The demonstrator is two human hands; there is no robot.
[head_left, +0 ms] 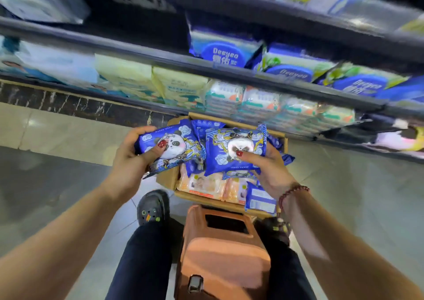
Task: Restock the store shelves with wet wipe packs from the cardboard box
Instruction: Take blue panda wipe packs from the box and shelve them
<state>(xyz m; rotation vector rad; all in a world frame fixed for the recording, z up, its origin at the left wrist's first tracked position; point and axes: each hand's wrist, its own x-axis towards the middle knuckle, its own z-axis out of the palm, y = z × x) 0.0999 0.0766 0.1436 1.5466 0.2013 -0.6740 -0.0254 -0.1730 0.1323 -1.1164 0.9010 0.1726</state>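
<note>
Your left hand (135, 155) is curled round a blue panda pack (169, 146). The thumb, with its red nail, presses on the printed face and the fingers wrap the far edge. You hold that pack tilted above the left flap of the cardboard box (167, 177), which stands on the floor (57, 185) in front of the bottom shelf.

Below your left forearm, your dark shoe (152, 208) rests on the tiles beside the brown stool (220, 254), which sits between your legs just behind the box.

Inside the box, peach-coloured packs (204, 184) lie flat along the near wall, and more blue wipe packs stand behind them.

Your right hand (268, 171) grips a second panda pack (234, 150), thumb on the front and fingers underneath. This pack hangs over the middle of the box, and its left edge is just beside the first pack. A bead bracelet (291, 192) circles that wrist. A small blue pack (260, 199) leans in the box's near right corner, under your right palm.

On the shelves above, blurred by motion, pale yellow packs (128, 75) fill the bottom level at the left. White-and-green packs (259, 102) are stacked further right. Blue-lidded Deeyeo packs (224, 47) sit one level up, behind the dark shelf rail (114, 47).
</note>
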